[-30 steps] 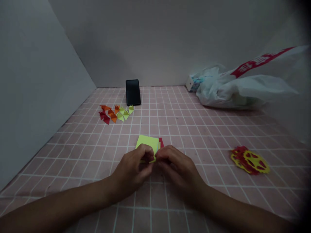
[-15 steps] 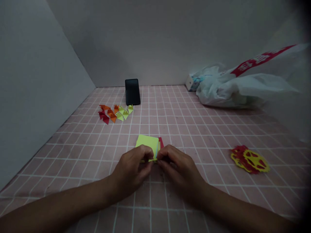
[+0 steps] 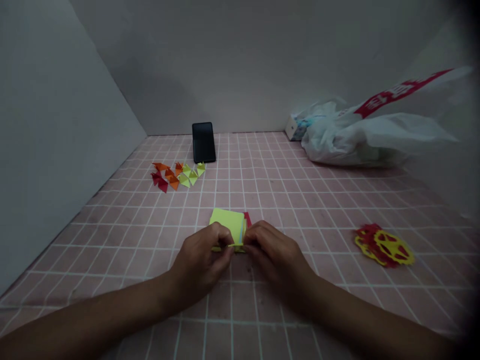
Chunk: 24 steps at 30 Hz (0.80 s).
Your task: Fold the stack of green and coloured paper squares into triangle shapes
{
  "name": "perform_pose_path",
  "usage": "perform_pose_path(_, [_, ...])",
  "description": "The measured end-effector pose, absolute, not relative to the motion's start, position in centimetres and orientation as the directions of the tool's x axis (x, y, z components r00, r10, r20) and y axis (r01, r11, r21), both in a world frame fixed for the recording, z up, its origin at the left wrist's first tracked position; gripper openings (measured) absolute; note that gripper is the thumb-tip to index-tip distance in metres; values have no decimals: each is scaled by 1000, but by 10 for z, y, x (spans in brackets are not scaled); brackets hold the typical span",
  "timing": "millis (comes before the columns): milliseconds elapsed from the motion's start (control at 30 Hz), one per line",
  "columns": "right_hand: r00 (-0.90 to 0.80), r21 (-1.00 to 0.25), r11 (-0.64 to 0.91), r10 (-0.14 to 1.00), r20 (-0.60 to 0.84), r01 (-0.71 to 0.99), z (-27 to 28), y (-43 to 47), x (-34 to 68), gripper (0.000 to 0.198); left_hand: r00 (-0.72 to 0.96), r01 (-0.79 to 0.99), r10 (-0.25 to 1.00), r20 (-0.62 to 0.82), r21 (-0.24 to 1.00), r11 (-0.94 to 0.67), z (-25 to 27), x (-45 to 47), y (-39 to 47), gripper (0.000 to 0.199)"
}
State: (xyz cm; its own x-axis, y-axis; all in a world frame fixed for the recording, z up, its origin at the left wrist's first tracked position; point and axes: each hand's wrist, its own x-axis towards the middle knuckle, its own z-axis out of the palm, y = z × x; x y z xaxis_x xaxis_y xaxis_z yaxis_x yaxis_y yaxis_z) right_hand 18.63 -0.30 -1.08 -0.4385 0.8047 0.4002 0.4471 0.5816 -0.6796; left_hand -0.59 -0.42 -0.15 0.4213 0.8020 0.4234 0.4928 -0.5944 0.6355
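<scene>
Between my two hands is a small strip-like piece of folded yellow paper, seen nearly edge-on. My left hand pinches its left end between thumb and fingers. On the other end, the fingertips of my right hand are closed. Most of the piece is hidden by the fingers. Just beyond them lies a stack of square paper, yellow-green on top, with a red sheet sticking out at its right side.
Several small folded paper pieces in red, orange and yellow lie at the back left, near a leaning black phone. Red and yellow cut-out shapes lie at the right. A white plastic bag rests beside a box at the back right.
Both hands stay closed at the yellow paper. My left hand has shifted slightly left, and a little more of the strip shows between the fingers. The other things lie as before.
</scene>
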Motion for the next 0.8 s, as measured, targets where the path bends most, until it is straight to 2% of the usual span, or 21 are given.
perform_pose_path(167, [-386, -783, 474, 864, 324, 402, -10, -3, 188, 11, 424, 513, 799, 426, 614, -600, -1, -6, -2, 14])
perform_pose_path(300, [-415, -858, 389, 879, 236, 336, -9, -3, 187, 7, 416, 495, 821, 392, 659, -566, -1, -6, -3, 11])
perform_pose_path(433, [-388, -888, 302, 908, 158, 347, -8, -3, 187, 15, 403, 490, 840, 364, 689, -534, -3, -7, -1, 25])
perform_pose_path(500, [-386, -887, 302, 909, 158, 348, -7, -2, 187, 15, 427, 498, 831, 357, 674, -546, -3, -7, 2, 24])
perform_pose_path(633, [-392, -885, 324, 902, 183, 333, -6, -1, 188, 17, 490, 483, 801, 344, 658, -578, -1, -7, 6, 8])
perform_pose_path(800, [-398, -885, 317, 902, 169, 341, -5, -2, 188, 16, 475, 498, 824, 309, 678, -541, 1, -7, 6, 7])
